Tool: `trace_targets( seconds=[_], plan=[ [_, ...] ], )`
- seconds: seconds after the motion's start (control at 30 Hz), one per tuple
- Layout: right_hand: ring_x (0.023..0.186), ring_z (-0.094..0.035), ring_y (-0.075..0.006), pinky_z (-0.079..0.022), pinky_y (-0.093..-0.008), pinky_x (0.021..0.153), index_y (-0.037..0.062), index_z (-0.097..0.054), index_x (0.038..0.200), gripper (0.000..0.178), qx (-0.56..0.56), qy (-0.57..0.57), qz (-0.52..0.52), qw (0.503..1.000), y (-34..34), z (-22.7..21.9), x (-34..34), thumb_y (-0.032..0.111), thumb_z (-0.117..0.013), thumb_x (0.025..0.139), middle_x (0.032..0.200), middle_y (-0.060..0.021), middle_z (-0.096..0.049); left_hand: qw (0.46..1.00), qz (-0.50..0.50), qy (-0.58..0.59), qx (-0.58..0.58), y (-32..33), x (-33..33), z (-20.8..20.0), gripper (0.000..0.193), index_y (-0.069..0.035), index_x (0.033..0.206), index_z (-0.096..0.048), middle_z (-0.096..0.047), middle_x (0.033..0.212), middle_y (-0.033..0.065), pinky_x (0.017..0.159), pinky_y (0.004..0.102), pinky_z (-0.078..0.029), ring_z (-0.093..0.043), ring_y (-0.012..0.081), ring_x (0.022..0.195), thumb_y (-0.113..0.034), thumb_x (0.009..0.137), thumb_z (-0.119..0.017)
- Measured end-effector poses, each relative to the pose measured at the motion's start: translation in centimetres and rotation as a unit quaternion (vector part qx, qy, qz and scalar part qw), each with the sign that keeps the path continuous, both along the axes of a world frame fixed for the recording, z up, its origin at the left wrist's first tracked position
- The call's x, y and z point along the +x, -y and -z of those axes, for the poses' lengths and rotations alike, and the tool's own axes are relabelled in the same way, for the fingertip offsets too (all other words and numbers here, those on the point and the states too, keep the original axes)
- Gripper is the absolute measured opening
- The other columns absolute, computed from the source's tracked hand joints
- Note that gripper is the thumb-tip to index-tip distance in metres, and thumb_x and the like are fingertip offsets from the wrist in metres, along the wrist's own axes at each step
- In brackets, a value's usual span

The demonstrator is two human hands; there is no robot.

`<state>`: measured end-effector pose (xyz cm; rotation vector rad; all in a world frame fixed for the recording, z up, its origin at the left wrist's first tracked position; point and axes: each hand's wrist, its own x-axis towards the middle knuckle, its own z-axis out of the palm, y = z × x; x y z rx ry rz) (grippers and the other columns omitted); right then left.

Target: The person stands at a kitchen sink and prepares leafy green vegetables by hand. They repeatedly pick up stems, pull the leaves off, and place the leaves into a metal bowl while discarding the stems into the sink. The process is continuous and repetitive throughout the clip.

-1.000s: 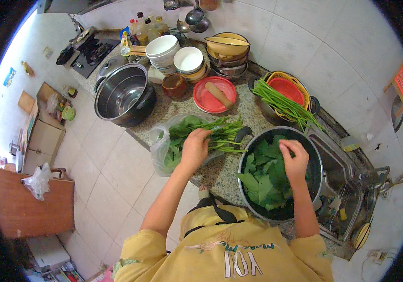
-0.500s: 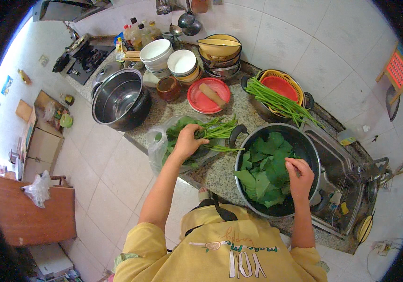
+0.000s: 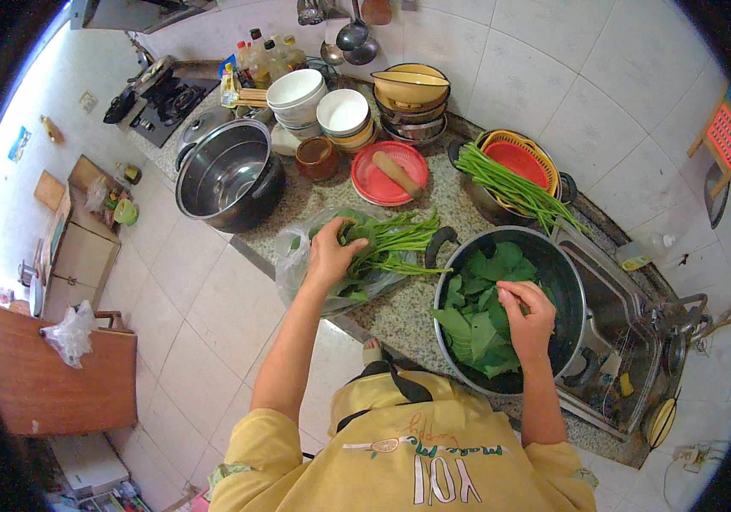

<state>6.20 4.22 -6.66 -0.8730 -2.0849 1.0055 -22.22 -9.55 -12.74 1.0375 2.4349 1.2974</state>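
Observation:
My left hand (image 3: 336,254) is closed on the leafy greens (image 3: 387,239) that lie on a clear plastic bag (image 3: 293,256) on the counter. Their pale green stems fan out to the right, toward the pot's handle. Over the big dark pot (image 3: 580,341), my right hand (image 3: 527,317) is closed in a pinch, with its fingertips against a green leaf. Broad loose leaves (image 3: 476,328) lie heaped inside this pot. What sits under the left palm is partly hidden.
An open black pot (image 3: 231,175) stands at the left. Behind are white bowls (image 3: 297,96), a brown jar (image 3: 317,159) and a red basket (image 3: 367,179) with a wooden stick. Long green stalks (image 3: 510,183) lie across another pot. A sink (image 3: 613,316) is at the right.
My right hand has moved slightly left over the leaves in the pot. The left hand has shifted a little on the greens, its fingers reaching further over the leaves. The view has tilted slightly.

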Motion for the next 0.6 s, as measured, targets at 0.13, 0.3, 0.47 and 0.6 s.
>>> trace_targets(
  seconds=[0.13,0.3,0.47,0.6],
  plan=[
    [0.069,-0.058,-0.0173,-0.045,-0.0252,0.062,0.0028,-0.065,0.082,0.009,0.008,0.007,0.012,1.000,-0.1,0.3,0.5,0.005,-0.062,0.074,0.077,-0.0084,-0.061,0.997,-0.005,0.078,-0.008,-0.4,0.4,-1.8,0.029,0.000,0.098,-0.054,-0.059,0.091,0.0121,0.063,0.0306,-0.048,-0.060,0.0205,0.077,-0.005,0.071,-0.064],
    [0.068,-0.057,-0.0162,-0.044,-0.0243,0.061,0.0027,-0.064,0.083,0.009,-0.009,-0.001,0.023,1.000,0.2,0.0,1.4,0.005,-0.062,0.074,0.076,-0.0075,-0.061,0.982,-0.054,0.166,0.068,-0.1,-0.2,0.6,0.027,0.000,0.101,-0.053,-0.057,0.089,0.0135,0.056,0.0333,-0.049,-0.061,0.0232,0.070,-0.002,0.074,-0.059],
    [0.068,-0.056,-0.0132,-0.044,-0.0223,0.060,0.0008,-0.063,0.085,0.010,-0.017,-0.019,0.046,0.999,-0.2,0.4,2.1,0.004,-0.060,0.076,0.077,-0.0066,-0.059,0.986,-0.066,-0.100,-0.116,-2.6,0.6,-1.4,0.029,-0.003,0.094,-0.056,-0.058,0.087,0.0184,0.069,0.0419,-0.044,-0.056,0.0366,0.079,-0.019,0.072,-0.064],
    [0.068,-0.056,-0.0103,-0.045,-0.0207,0.061,-0.0009,-0.063,0.087,0.011,-0.032,-0.039,0.083,0.995,-0.7,-0.4,2.9,0.004,-0.058,0.078,0.080,-0.0056,-0.059,0.978,-0.076,-0.161,-0.106,-3.4,0.1,0.3,0.023,-0.001,0.083,-0.057,-0.058,0.080,0.0166,0.068,0.0403,-0.043,-0.055,0.0346,0.076,-0.018,0.070,-0.065]
  ],
)
